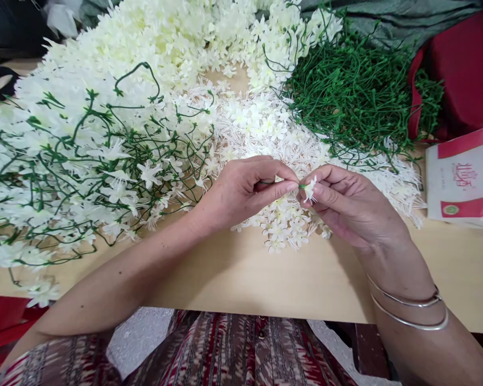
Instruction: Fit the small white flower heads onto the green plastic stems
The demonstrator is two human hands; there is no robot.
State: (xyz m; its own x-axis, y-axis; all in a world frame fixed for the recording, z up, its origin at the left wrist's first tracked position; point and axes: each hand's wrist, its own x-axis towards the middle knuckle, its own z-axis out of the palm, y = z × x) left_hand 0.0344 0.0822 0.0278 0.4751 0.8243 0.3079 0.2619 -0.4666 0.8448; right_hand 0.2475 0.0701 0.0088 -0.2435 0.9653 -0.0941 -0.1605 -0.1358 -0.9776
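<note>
My left hand (245,188) is closed in a pinch on a thin green stem (301,186) over the middle of the wooden table (241,279). My right hand (346,206) pinches a small white artificial flower (309,188) right at the stem's tip. The two hands nearly touch at the fingertips. Beneath them lies a heap of loose white flowers (282,225). Two silver bangles (410,311) circle my right wrist.
A big pile of assembled white flower sprays on green stems (96,145) fills the left and back. A tangle of bare green stems (354,96) lies at the back right. A red bag (462,69) and a white-and-red box (462,177) sit at the right edge.
</note>
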